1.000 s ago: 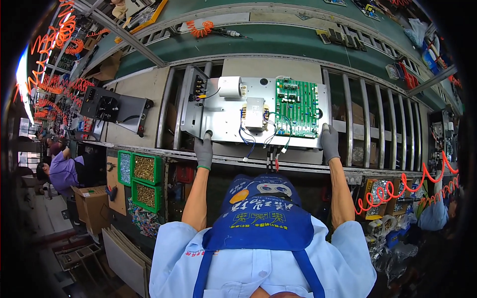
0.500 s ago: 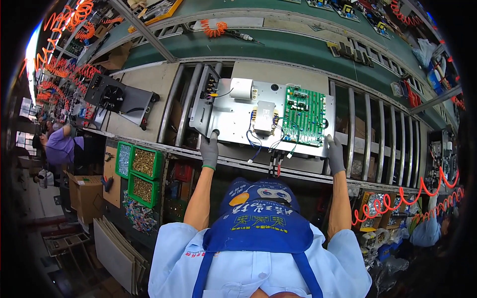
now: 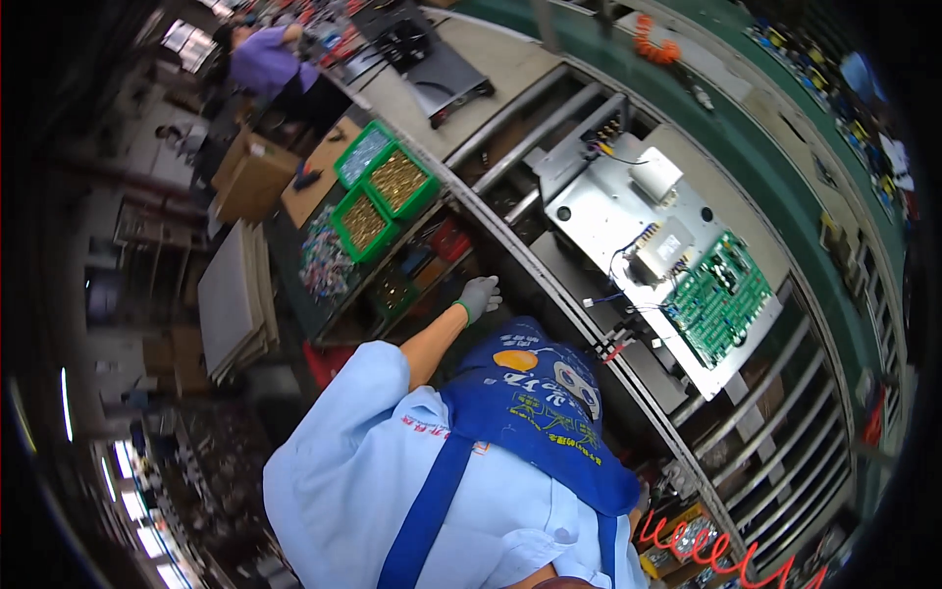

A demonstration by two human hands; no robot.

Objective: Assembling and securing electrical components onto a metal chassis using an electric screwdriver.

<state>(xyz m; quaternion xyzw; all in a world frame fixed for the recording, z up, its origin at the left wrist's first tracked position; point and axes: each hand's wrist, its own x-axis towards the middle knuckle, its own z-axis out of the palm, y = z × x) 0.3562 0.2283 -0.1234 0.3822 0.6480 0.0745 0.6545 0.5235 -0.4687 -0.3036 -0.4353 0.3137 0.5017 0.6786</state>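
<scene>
"Item: metal chassis (image 3: 613, 218). Surroundings?"
"It sat on the roller conveyor (image 3: 540, 135). Green bins (image 3: 419, 203) stood left of it; the side rail (image 3: 549, 288) ran between it and the left hand (image 3: 480, 298)."
"Lettering?"
"The blue apron (image 3: 535, 422), below the chassis, bore printed characters (image 3: 571, 442)."
"Hands?"
"Left: gloved, fingers loosely curled, apart from the chassis at its lower left; whether it pinched anything could not be told. Right hand: out of view."

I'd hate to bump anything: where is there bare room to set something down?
The pale board has a bare patch between the black fan unit and the metal rollers. It's crowded on the silver plate, with its circuit board, and at the filled green bins.
</scene>
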